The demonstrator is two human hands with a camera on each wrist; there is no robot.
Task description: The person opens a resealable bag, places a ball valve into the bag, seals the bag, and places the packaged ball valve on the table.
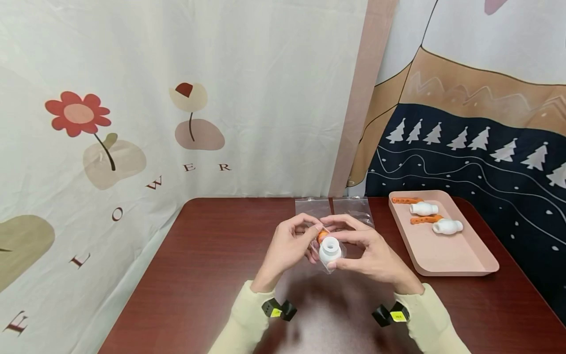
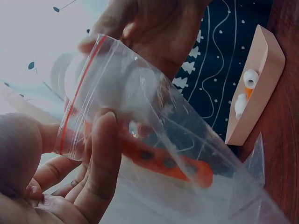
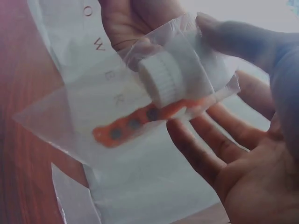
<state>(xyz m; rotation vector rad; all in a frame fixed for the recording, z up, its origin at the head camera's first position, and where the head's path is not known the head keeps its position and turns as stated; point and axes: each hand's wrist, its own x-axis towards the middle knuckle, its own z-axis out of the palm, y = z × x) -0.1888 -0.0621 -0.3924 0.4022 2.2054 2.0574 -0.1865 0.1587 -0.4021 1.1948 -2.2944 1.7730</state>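
Over the middle of the table, both hands hold a clear zip bag [image 2: 217, 163] with a red line along its mouth. Inside the bag lies a white plastic fitting [image 1: 330, 254] with a ribbed end and a round opening. An orange handle [image 2: 180, 165] with several round holes is beside it, seen through the plastic. My left hand [image 1: 283, 248] pinches the bag near its zip mouth between thumb and fingers. From the other side, my right hand [image 1: 369, 253] grips the bag around the white fitting, thumb on one side and fingers on the other.
On the right of the table [image 1: 212, 255], a pink tray [image 1: 455, 258] holds two white fittings with orange handles, the nearer white one [image 1: 447, 226] towards its middle. Two flat clear bags [image 1: 353, 206] lie at the table's back edge. Printed curtains [image 1: 274, 98] hang behind.
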